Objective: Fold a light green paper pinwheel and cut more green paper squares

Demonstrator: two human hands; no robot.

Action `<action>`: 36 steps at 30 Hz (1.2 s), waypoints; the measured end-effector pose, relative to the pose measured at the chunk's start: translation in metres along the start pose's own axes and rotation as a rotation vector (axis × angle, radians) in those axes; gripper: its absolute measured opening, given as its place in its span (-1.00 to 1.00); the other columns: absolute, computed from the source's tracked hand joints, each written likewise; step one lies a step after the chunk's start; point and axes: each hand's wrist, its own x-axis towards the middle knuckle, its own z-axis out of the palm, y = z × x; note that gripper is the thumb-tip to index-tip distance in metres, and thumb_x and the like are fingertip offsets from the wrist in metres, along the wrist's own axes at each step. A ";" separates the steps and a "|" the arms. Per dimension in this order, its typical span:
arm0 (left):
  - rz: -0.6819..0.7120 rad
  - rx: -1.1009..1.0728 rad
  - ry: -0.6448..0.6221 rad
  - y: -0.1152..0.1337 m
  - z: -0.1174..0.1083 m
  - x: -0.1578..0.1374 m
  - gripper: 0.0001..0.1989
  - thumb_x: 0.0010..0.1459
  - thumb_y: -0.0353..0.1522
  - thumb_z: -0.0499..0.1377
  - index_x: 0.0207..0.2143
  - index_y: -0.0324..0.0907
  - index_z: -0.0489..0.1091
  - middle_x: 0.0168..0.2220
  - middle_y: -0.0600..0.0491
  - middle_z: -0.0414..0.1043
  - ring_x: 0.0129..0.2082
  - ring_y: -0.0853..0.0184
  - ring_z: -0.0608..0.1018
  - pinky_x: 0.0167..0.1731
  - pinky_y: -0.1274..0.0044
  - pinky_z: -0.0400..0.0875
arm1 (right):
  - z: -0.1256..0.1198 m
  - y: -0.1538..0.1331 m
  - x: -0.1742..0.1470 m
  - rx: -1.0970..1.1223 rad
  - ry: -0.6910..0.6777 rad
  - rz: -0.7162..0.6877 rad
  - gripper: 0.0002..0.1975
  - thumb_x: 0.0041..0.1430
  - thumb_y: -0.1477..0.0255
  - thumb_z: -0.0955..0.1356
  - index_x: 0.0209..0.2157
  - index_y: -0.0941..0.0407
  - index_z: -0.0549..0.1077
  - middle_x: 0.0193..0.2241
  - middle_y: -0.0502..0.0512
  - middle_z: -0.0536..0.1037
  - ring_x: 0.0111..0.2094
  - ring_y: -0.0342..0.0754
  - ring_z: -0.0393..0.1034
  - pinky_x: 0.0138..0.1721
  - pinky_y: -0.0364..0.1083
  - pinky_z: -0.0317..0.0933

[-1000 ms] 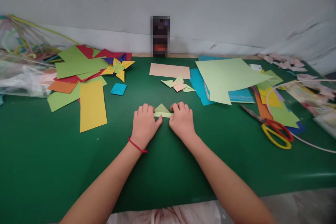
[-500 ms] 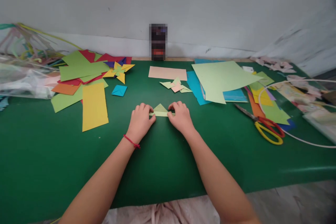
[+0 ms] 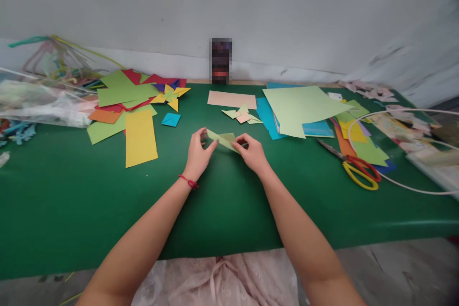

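Between my hands is a small folded piece of light green paper (image 3: 223, 139), tilted down to the right. My left hand (image 3: 199, 152), with a red cord at the wrist, pinches its left end between thumb and fingers. Its right end is gripped by my right hand (image 3: 251, 154), whose fingertips partly cover it. Just beyond lies a folded paper piece in light green and pink (image 3: 242, 114), with a pink paper strip (image 3: 232, 100) behind it. A blue folded square (image 3: 171, 119) rests to the left, near a yellow pointed paper star (image 3: 170, 96).
Scissors (image 3: 353, 166) with red and yellow handles lie at right, beside a white looped cord (image 3: 390, 182) and coloured scraps. Large light green sheets (image 3: 301, 105) cover blue ones. Left are a yellow strip (image 3: 141, 138) and a plastic bag (image 3: 46, 105). A blurred dark object (image 3: 220, 60) stands by the wall.
My hands have raised the folded green paper and turned it, so it slants instead of lying level with its peak upward. The whole view has shifted slightly.
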 end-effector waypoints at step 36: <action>-0.098 -0.312 -0.293 0.012 -0.003 0.001 -0.62 0.00 -0.15 0.14 -0.69 -0.24 0.33 -0.69 0.10 0.32 -0.63 0.45 0.38 -0.47 0.56 0.32 | -0.006 -0.028 -0.005 0.524 -0.093 0.176 -0.77 -0.02 0.25 0.37 -0.52 0.12 0.35 -0.64 -0.02 0.50 -0.54 -0.14 0.37 -0.34 -0.10 0.22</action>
